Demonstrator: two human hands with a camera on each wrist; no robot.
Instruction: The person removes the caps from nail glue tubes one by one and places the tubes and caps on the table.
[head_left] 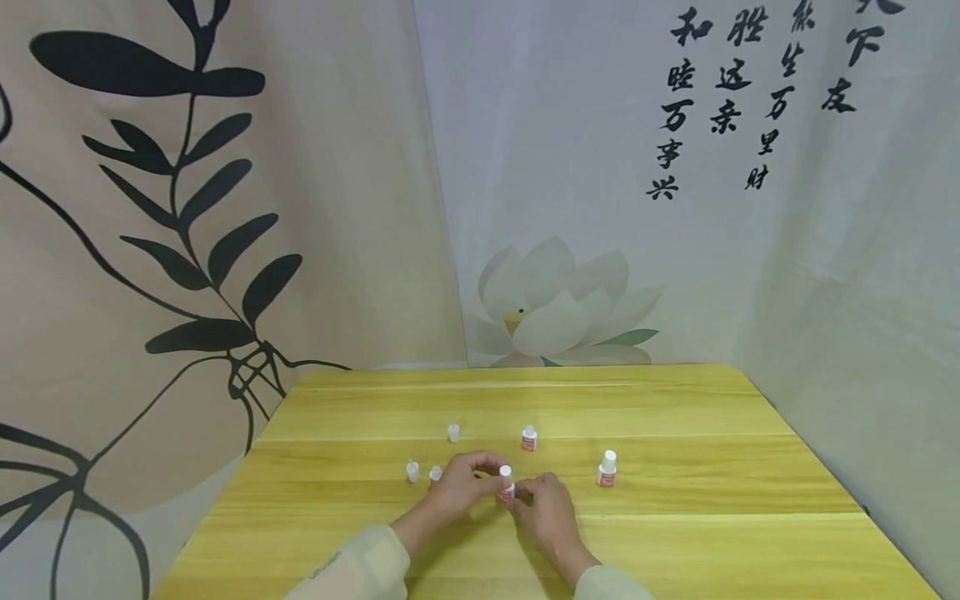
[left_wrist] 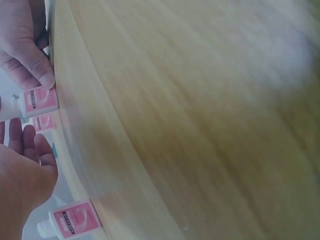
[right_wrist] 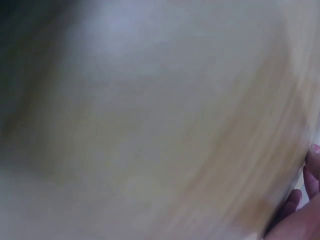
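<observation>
Between the two hands stands a small white bottle point(head_left: 506, 485) with a pink label and a white cap. My left hand point(head_left: 459, 488) has its thumb and index finger at the bottle's upper part; in the left wrist view its other fingers point(left_wrist: 30, 142) curl loosely below. From the other side my right hand point(head_left: 546, 510) pinches the bottle low on its body, a fingertip on the label's lower edge. Just beside the left hand is another bottle point(head_left: 435, 474), partly hidden by it. The right wrist view shows only part of the right hand point(right_wrist: 300, 215) at its edge.
Two small whitish caps point(head_left: 453, 432) lie left of and beyond the hands. A short-topped bottle point(head_left: 529, 437) stands behind the hands, and a taller capped bottle point(head_left: 607, 468) is to the right. All are on a wooden table point(head_left: 712, 542) before a printed curtain point(head_left: 360, 208).
</observation>
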